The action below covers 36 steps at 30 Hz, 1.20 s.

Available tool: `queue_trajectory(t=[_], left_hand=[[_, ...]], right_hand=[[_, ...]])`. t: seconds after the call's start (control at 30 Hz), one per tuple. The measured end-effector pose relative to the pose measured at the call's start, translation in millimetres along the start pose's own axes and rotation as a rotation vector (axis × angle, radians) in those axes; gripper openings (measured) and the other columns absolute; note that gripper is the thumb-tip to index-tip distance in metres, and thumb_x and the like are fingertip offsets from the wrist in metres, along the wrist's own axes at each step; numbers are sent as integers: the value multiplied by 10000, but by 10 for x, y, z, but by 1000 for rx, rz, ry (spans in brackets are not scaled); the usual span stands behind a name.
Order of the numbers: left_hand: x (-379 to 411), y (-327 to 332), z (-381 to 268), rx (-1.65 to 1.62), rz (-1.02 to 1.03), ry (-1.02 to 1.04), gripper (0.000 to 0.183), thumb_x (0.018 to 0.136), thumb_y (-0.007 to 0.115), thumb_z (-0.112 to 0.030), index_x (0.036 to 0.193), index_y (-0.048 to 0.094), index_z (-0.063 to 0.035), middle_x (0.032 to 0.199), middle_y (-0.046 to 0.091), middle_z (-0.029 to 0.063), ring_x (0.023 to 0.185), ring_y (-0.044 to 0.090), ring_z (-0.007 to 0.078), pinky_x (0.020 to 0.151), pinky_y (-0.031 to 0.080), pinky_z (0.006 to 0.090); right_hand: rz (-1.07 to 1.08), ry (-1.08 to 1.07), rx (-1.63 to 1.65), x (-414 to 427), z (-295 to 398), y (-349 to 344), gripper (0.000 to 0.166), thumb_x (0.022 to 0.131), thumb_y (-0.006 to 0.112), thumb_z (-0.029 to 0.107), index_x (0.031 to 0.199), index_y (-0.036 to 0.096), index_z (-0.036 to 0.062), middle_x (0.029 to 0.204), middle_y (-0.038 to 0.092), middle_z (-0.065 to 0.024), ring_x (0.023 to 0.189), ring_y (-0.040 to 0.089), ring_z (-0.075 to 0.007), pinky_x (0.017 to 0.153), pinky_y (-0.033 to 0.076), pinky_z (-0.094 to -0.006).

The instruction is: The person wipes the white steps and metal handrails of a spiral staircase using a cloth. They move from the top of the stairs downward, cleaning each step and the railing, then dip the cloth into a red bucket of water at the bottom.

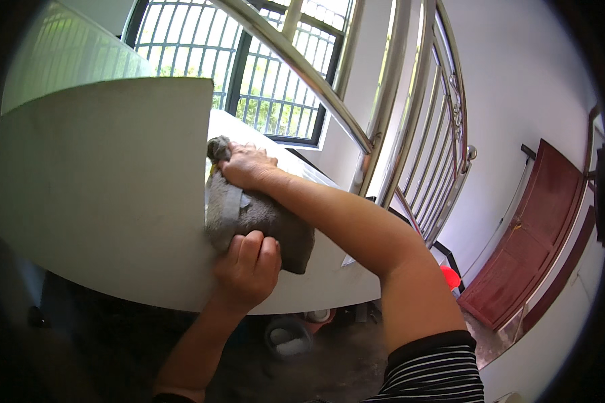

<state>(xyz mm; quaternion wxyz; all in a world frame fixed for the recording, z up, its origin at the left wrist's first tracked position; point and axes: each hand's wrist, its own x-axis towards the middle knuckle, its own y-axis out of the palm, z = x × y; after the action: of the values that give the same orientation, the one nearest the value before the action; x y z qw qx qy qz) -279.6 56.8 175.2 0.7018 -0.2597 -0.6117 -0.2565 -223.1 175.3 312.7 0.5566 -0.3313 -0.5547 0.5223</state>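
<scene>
A grey towel [262,216] hangs against a white panel [121,201], beside that panel's upright edge. A pale band crosses the cloth, and a small yellow patch shows near its top. At the upper end my right hand [249,163] grips it, with a bunched part of the cloth sticking out past the fingers. Lower down, my left hand [247,269] is curled into a fist on the towel's lower left part. Its fingertips are hidden from me. The lower right corner of the cloth hangs loose over the white surface.
Stainless steel railing [302,65] slants down close above my right arm. Behind it is a barred window [277,101]. Buckets [288,342] stand on the dark floor below. A red-brown door [524,242] and a red container [449,277] are on the right.
</scene>
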Motion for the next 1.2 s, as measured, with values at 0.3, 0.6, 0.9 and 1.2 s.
queue_trajectory(t=[0.3, 0.6, 0.9, 1.2], left_hand=[[76, -224, -274, -74, -27, -7, 121, 743, 669, -32, 848, 613, -13, 817, 564, 94, 673, 540, 224, 545, 449, 319], [-170, 219, 19, -6, -83, -5, 99, 760, 658, -37, 841, 602, -24, 819, 578, 89, 654, 551, 227, 536, 462, 322], [-192, 158, 66, -95, -119, -31, 89, 760, 660, -21, 836, 619, 5, 845, 597, 116, 674, 576, 245, 560, 486, 328], [-185, 83, 51, -173, -111, -33, 100, 756, 647, 6, 853, 625, 19, 857, 603, 127, 708, 583, 270, 586, 502, 356]], right_hand=[[-178, 430, -180, 372, -1182, -95, 574, 888, 477, 264, 1446, 362, 336, 1504, 301, -143, 1352, 319, -410, 1061, 322, -501], [-21, 133, -194, 542, -1753, 89, 899, 828, 408, 752, 1455, 363, 109, 1490, 358, -150, 1414, 266, -291, 1133, 252, -432], [-24, 229, -176, -314, -1495, -222, 847, 841, 498, 631, 1428, 377, 33, 1404, 405, -276, 1316, 391, -390, 1084, 340, -392], [-305, 89, -12, -1014, -1858, -243, 545, 833, 646, 377, 1264, 530, 65, 1166, 505, -253, 1069, 552, -399, 967, 430, -414]])
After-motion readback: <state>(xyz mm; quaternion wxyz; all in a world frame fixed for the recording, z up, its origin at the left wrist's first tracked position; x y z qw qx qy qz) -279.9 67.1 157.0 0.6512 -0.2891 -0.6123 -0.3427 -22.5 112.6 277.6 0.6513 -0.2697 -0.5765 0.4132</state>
